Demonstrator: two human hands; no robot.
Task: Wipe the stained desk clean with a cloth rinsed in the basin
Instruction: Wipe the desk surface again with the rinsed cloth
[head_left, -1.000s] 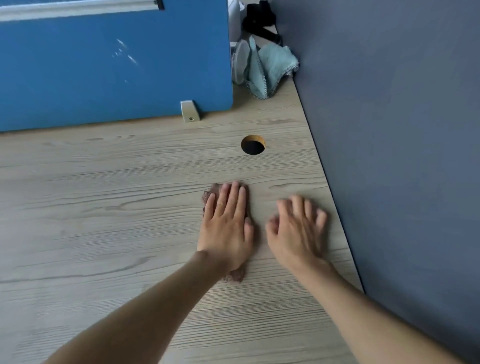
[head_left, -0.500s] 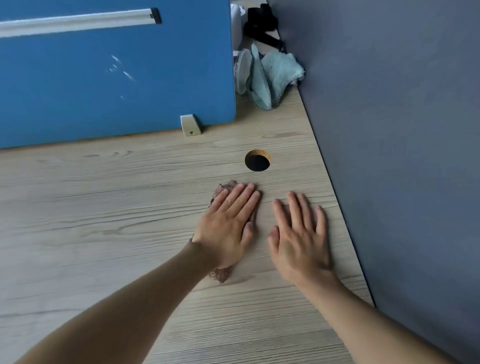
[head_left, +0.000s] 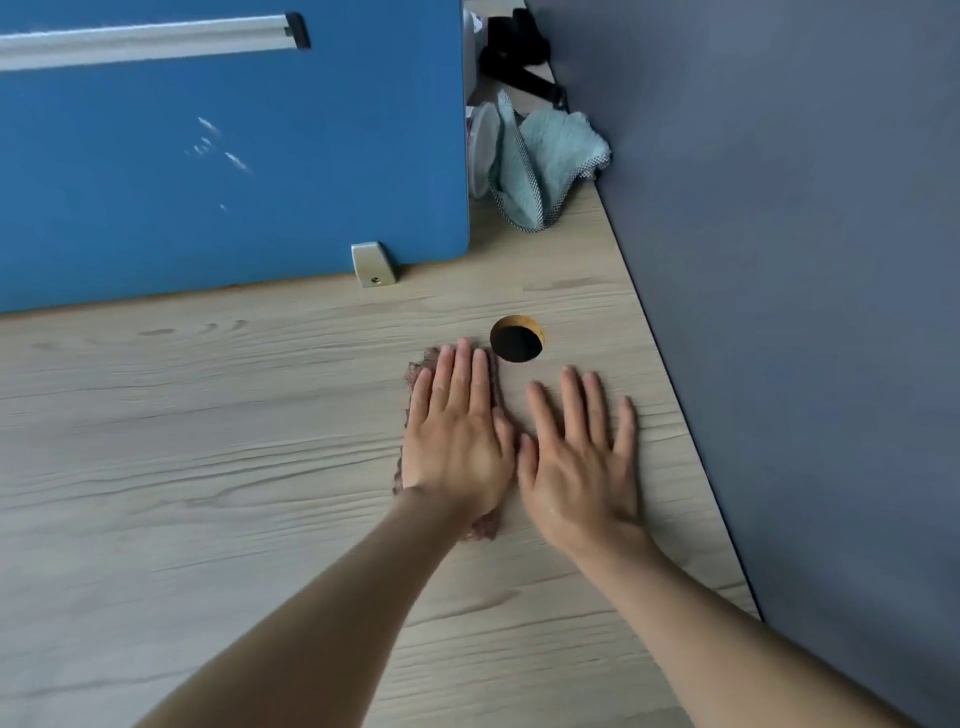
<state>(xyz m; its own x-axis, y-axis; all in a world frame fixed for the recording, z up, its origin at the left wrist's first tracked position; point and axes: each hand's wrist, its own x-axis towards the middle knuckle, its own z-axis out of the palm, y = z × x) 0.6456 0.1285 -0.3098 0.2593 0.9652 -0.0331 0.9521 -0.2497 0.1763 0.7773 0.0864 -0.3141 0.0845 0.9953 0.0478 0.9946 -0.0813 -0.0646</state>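
Spotter: Where's the cloth?

Operator: I have it flat on the desk, a brown cloth under the left hand. Only its edges show, beside the far fingers and down by the wrist.

Spotter: Is that hand gripping it?

Operator: No. On my feed the fingers are straight and close together, palm down, pressing on the cloth. Nothing is curled round it.

Spotter: And the other one?

Operator: The right hand lies just beside the left, flat on bare wood, fingers straight and spread, holding nothing. I can't tell whether the thumbs meet.

Spotter: What else is there?

Operator: I see a round hole in the desk just past the left fingertips, to their right. A blue panel stands along the far edge on a metal bracket, and a grey wall runs down the right side. In the far corner between them a teal rag is bunched against a white container, with a black strap behind.
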